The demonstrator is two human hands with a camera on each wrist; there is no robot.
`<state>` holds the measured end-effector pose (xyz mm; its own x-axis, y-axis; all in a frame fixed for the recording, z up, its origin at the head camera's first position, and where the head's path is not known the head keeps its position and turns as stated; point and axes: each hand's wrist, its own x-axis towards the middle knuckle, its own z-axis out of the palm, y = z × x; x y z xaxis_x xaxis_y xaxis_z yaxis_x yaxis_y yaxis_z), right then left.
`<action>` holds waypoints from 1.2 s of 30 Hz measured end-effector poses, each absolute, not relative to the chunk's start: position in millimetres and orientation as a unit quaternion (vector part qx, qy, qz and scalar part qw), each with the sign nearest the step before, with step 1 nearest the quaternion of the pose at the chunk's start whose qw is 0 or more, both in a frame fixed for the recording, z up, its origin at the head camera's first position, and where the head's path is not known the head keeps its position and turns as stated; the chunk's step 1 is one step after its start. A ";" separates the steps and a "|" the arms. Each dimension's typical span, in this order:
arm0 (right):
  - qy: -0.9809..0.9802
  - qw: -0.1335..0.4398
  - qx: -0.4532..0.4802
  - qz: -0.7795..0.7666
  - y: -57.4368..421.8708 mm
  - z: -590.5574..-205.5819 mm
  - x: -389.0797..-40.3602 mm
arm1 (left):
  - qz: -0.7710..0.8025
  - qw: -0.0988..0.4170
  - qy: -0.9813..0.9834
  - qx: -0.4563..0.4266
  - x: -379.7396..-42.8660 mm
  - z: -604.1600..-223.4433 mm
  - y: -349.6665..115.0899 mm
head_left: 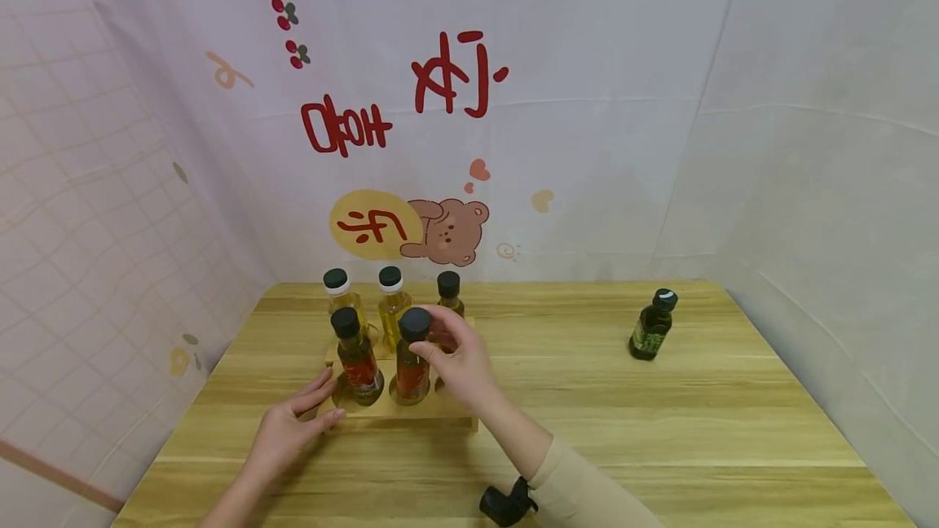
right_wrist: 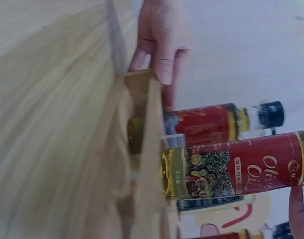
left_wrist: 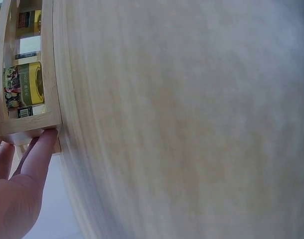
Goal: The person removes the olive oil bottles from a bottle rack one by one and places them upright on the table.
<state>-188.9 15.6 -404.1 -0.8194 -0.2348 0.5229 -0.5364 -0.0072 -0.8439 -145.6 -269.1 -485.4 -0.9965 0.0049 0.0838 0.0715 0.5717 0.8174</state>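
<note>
Right hand (head_left: 460, 358) is pinching a red-labelled bottle (head_left: 412, 373) near its top, apparently keeping it upright at mid-front of the wooden rack (head_left: 381, 412); left hand (head_left: 292, 424) is gripping its left end, likely steadying it.

On the table (head_left: 623, 438), a rack (head_left: 381, 411) holding perhaps five bottles (head_left: 359, 369) stands left of a lone bottle (head_left: 650, 328).

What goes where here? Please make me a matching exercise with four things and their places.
1. left hand
2. right hand
3. lone bottle
4. black object

A. standing toward the right side of the table
B. at the top of a red-labelled bottle
C. lying beside the sleeve
D. at the left end of the wooden rack

Pairs: 1-D, 2-B, 3-A, 4-C
</note>
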 end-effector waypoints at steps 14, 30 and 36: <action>-0.695 0.184 0.253 0.647 54.2 -391.8 -192.3 | -0.460 0.037 -0.887 -0.020 -146.3 -485.8 -269.8; -0.715 0.243 0.214 0.620 131.3 -401.6 -193.5 | -0.454 0.040 -0.890 -0.024 -146.9 -486.1 -269.2; -0.718 0.259 0.184 0.619 164.7 -408.6 -193.0 | -0.453 0.036 -0.891 -0.020 -146.8 -485.5 -269.2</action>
